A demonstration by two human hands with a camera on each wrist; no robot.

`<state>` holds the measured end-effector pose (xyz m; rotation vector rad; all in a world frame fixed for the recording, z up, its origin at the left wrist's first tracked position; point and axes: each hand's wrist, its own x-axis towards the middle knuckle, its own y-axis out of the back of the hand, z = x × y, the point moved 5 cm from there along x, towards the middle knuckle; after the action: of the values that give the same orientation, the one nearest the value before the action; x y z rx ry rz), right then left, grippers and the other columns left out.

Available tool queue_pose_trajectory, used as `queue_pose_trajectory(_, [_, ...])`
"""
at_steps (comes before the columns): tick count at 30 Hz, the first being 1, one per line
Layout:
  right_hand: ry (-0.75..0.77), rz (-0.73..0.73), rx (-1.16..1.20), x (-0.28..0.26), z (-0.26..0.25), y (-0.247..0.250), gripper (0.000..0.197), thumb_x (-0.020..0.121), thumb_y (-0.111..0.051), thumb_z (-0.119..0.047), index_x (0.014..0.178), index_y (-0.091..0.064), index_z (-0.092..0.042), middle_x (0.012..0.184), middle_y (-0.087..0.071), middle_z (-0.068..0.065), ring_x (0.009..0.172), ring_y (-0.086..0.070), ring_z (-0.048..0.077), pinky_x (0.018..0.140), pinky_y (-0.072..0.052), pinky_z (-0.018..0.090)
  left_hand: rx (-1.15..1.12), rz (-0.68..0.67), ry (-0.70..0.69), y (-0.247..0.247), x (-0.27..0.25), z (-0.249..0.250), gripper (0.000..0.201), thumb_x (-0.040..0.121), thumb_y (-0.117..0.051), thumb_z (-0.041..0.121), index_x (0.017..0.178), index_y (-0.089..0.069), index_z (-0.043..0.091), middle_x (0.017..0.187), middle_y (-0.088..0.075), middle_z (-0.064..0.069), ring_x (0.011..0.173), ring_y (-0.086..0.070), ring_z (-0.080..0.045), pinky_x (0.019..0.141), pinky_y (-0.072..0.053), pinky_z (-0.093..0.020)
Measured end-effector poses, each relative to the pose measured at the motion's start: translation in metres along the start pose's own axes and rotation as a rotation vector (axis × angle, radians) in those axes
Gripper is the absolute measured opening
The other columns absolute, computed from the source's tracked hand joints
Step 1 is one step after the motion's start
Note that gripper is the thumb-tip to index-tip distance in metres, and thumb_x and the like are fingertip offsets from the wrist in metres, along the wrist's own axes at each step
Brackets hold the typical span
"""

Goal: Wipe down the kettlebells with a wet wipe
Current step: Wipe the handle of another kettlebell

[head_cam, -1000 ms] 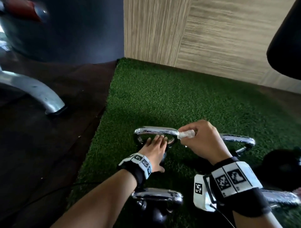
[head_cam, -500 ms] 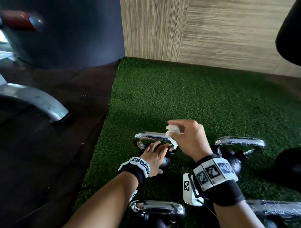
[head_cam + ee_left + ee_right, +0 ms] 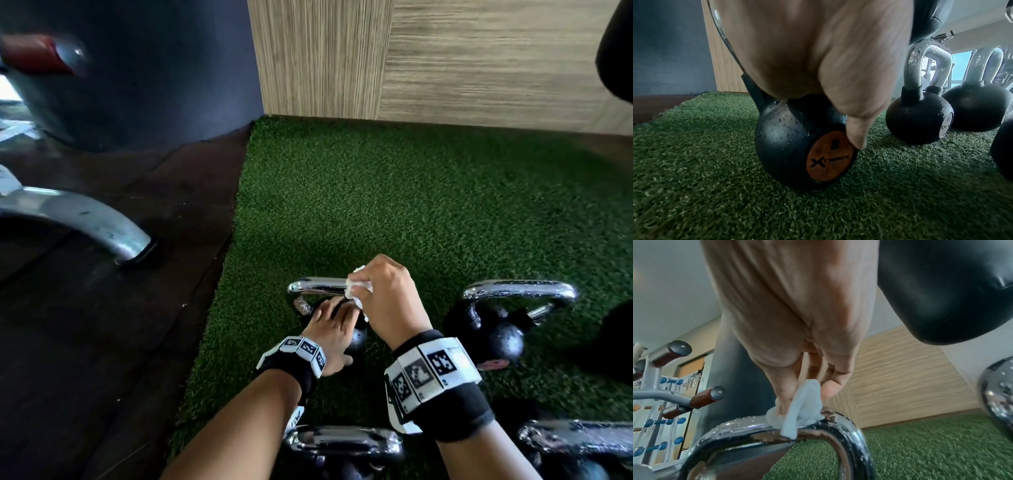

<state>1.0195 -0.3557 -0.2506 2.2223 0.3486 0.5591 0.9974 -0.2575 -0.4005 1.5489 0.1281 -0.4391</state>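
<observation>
Right hand [image 3: 387,294] pinches wet wipe [image 3: 358,291] on chrome handle [image 3: 317,287] of far-left kettlebell [image 3: 797,142]; left hand [image 3: 330,334] flat on its ball. I judge early: droplets remain, neighbour kettlebell [image 3: 496,329] etc. still wet.

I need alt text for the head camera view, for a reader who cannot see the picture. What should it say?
A right hand presses a white wet wipe onto the chrome handle of a black kettlebell, while the left hand rests on its body. It stands on green turf beside three more kettlebells, near a wood-panel wall.
</observation>
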Motion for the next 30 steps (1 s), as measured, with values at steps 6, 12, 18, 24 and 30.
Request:
queue_pose_trajectory(6, [0.035,-0.053,-0.035,-0.002,-0.008,-0.007,0.032,0.087,-0.058,0.014,0.097,-0.080,-0.008,0.097,-0.067,0.008,0.088,-0.065,0.023,0.078,-0.056,0.036,0.024,-0.019,0.028,0.004,-0.004,0.001,0.099,0.096,-0.058,0.046,0.158,0.006,0.003,0.167,0.009,-0.013,0.153,0.015,-0.036,0.124,0.002,-0.050])
queue_pose_trajectory(12, [-0.101,0.116,0.008,-0.013,0.019,0.016,0.025,0.081,-0.060,0.014,0.086,-0.079,-0.002,0.089,-0.073,0.014,0.083,-0.069,0.029,0.075,-0.055,0.039,-0.060,0.021,0.010,0.014,-0.008,0.006,0.105,0.094,-0.064,0.039,0.158,0.014,0.011,0.168,0.009,-0.003,0.155,0.014,-0.030,0.126,0.000,-0.048])
queue_pose_trajectory(18, [-0.098,0.148,0.041,-0.017,0.029,0.019,0.032,0.083,-0.062,0.015,0.098,-0.081,-0.007,0.094,-0.078,0.010,0.082,-0.071,0.022,0.071,-0.044,0.012,-0.042,0.061,0.018,0.019,-0.011,0.008,0.102,0.092,-0.068,0.038,0.159,0.005,0.010,0.168,0.002,-0.004,0.156,0.008,-0.029,0.125,-0.004,-0.047])
queue_pose_trajectory(24, [-0.252,0.135,0.055,-0.017,0.055,0.018,0.036,0.085,-0.059,0.011,0.105,-0.080,-0.011,0.103,-0.078,0.007,0.090,-0.071,0.016,0.073,-0.035,-0.002,-0.094,0.255,-0.005,0.019,-0.015,0.007,0.093,0.092,-0.066,0.025,0.162,-0.006,0.016,0.169,-0.013,-0.006,0.155,-0.012,-0.024,0.125,-0.003,-0.044])
queue_pose_trajectory(30, [-0.363,0.066,0.086,-0.018,0.087,0.003,0.020,0.087,-0.072,-0.006,0.101,-0.081,-0.017,0.096,-0.079,0.003,0.076,-0.066,0.008,0.059,-0.039,0.003,-0.096,0.237,0.003,0.013,-0.012,0.005,0.097,0.091,-0.067,0.028,0.162,-0.002,0.017,0.170,-0.008,-0.008,0.156,-0.009,-0.026,0.125,-0.001,-0.046])
